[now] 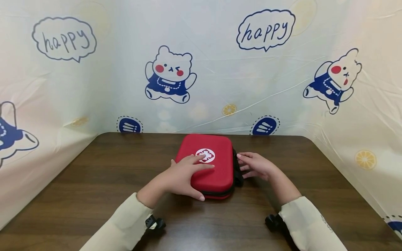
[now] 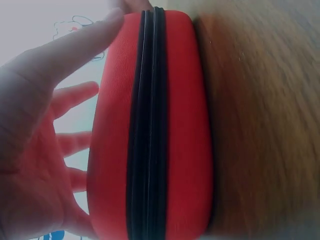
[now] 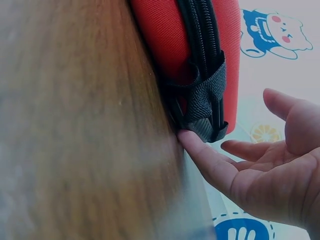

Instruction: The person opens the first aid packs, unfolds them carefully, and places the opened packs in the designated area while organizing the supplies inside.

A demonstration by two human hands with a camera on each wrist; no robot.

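A red zipped first-aid case (image 1: 220, 170) lies flat, with a white round emblem (image 1: 210, 158) on its lid. My left hand (image 1: 183, 174) rests over the lid's left side, its fingers spread and its thumb at the near edge. In the left wrist view, a black zip (image 2: 147, 130) runs around the case's side, which looks closed. My right hand (image 1: 255, 165) is beside the case's right side, with loosely extended fingers. A black strap handle (image 3: 207, 95) is on that side. One fingertip is low by the handle's end; whether it touches cannot be told.
The case stands on a dark brown wooden table (image 1: 103, 174), toward its far edge. A pale printed curtain (image 1: 213, 80) with bears hangs behind and along both sides. Small black devices (image 1: 272, 222) are strapped at both wrists.
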